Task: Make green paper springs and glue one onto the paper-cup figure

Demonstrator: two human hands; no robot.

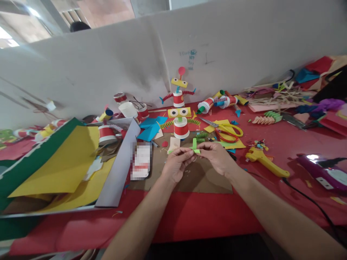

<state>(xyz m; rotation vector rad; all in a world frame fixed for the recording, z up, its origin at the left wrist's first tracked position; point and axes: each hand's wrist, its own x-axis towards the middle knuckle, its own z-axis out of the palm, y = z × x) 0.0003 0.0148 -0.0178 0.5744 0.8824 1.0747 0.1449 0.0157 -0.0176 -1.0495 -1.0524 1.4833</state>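
Grip: I have left hand [177,164] and right hand [217,157] both pinching narrow light-green paper strips [194,143], crosswise, over the brown cardboard sheet [204,183], twelve o'clock. I'd square each fold before creasing.

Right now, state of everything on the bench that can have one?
Left hand: pinching green paper strip
Right hand: pinching the same strip
Green paper strip: off the table, one part standing up
Front cup figure: upright
Rear cup figure: upright
Phone: lying flat, screen blurred
Glue gun: lying down, cord attached
Scissors: lying down, blade opening unclear
Box: open, yellow sheets inside
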